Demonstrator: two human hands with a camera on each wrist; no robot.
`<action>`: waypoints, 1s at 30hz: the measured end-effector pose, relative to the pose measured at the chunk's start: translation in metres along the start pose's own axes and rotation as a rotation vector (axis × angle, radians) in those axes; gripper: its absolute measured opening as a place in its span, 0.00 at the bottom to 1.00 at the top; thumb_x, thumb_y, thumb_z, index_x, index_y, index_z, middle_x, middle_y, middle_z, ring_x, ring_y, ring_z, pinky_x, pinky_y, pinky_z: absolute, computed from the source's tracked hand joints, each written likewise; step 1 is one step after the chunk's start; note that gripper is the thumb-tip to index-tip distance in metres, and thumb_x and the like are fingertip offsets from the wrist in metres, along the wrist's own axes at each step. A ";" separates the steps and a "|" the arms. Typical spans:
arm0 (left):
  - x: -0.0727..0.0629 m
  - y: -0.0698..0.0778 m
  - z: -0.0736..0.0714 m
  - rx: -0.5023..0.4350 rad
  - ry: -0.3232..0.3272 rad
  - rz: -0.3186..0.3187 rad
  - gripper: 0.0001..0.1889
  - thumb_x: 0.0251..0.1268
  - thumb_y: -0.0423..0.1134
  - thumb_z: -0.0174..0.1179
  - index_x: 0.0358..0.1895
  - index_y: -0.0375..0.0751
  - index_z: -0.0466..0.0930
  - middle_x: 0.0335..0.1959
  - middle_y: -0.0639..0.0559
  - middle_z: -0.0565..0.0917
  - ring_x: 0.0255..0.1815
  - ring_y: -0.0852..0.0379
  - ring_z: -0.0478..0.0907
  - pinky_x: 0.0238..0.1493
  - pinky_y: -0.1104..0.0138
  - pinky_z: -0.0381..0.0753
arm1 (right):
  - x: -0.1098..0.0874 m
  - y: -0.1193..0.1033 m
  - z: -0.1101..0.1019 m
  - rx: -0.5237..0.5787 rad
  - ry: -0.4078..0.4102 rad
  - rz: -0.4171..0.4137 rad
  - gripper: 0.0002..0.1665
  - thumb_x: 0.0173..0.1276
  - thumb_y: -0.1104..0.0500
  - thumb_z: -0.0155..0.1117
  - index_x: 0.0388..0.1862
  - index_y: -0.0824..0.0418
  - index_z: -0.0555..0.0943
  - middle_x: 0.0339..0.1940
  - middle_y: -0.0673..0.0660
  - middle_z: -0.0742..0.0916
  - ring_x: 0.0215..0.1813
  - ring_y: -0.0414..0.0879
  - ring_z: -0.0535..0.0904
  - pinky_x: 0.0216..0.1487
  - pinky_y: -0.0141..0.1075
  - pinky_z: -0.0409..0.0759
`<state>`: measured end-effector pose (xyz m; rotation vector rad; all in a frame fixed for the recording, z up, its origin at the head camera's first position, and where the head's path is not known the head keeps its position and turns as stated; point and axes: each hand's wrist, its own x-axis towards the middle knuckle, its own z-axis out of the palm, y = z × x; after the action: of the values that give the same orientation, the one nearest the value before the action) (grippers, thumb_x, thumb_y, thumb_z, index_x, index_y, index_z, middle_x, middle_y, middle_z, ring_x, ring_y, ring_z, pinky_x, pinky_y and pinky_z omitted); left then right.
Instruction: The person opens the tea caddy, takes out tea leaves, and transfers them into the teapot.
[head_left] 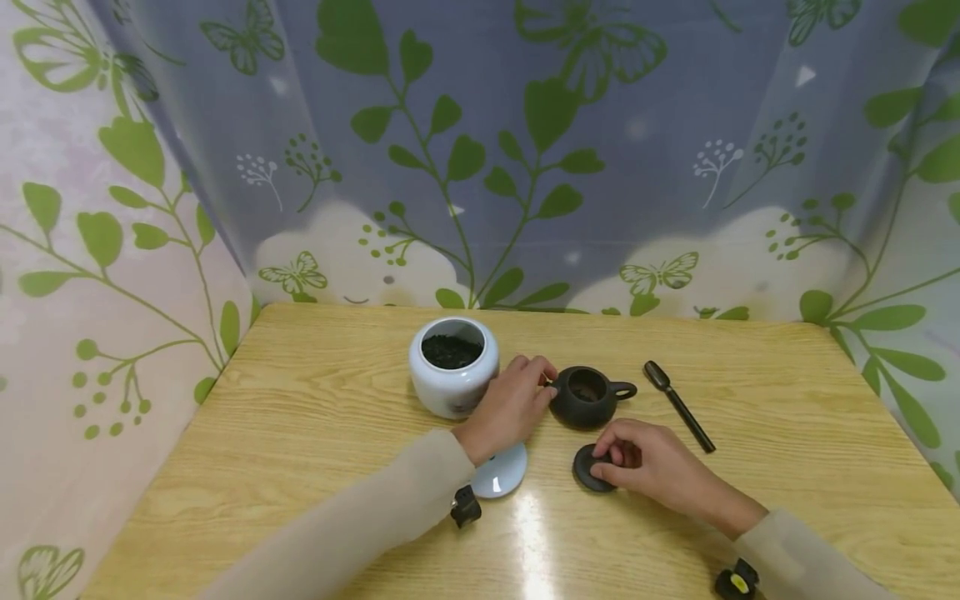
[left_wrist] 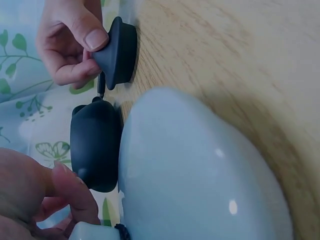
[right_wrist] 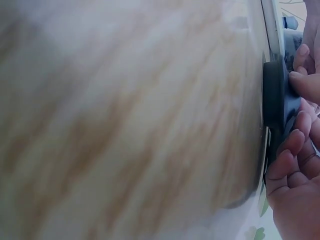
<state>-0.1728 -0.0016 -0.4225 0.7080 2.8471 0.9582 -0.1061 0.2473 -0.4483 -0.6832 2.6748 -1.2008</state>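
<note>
A dark teapot stands uncovered on the table, with some dark matter inside. At its spout, on the left side, the fingers of my left hand pinch lightly. My right hand holds the teapot's round dark lid by its top, between thumb and fingers, just in front of the pot. The left wrist view shows this lid upright, low over or on the tabletop. Left of my left hand is a white jar of dark loose tea leaves. The jar's pale lid lies partly under my left wrist.
A dark scoop with a long handle lies to the right of the teapot. The wooden table ends at a patterned cloth behind, with more cloth at both sides.
</note>
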 end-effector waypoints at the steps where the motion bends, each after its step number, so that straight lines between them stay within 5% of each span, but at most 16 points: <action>1: 0.000 0.000 0.000 0.002 0.003 0.001 0.11 0.87 0.42 0.58 0.62 0.47 0.81 0.53 0.49 0.83 0.54 0.51 0.81 0.59 0.57 0.79 | 0.000 0.001 0.000 0.001 0.001 -0.002 0.08 0.72 0.51 0.80 0.41 0.49 0.86 0.32 0.44 0.82 0.31 0.34 0.75 0.32 0.32 0.77; 18: 0.006 -0.001 0.003 -0.005 -0.012 -0.022 0.07 0.87 0.41 0.59 0.57 0.45 0.80 0.41 0.53 0.85 0.40 0.57 0.79 0.46 0.64 0.77 | -0.002 0.003 -0.007 0.056 -0.020 -0.009 0.06 0.74 0.53 0.78 0.41 0.49 0.86 0.32 0.45 0.81 0.32 0.35 0.75 0.32 0.32 0.77; 30: 0.007 -0.002 0.004 0.002 -0.013 -0.013 0.08 0.86 0.41 0.59 0.58 0.45 0.80 0.41 0.52 0.86 0.43 0.56 0.80 0.50 0.61 0.78 | 0.011 -0.011 -0.039 -0.033 0.116 0.016 0.03 0.74 0.55 0.77 0.42 0.47 0.89 0.32 0.45 0.82 0.35 0.40 0.76 0.37 0.34 0.76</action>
<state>-0.1791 0.0021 -0.4263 0.6921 2.8382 0.9449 -0.1238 0.2623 -0.4129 -0.6133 2.7942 -1.2311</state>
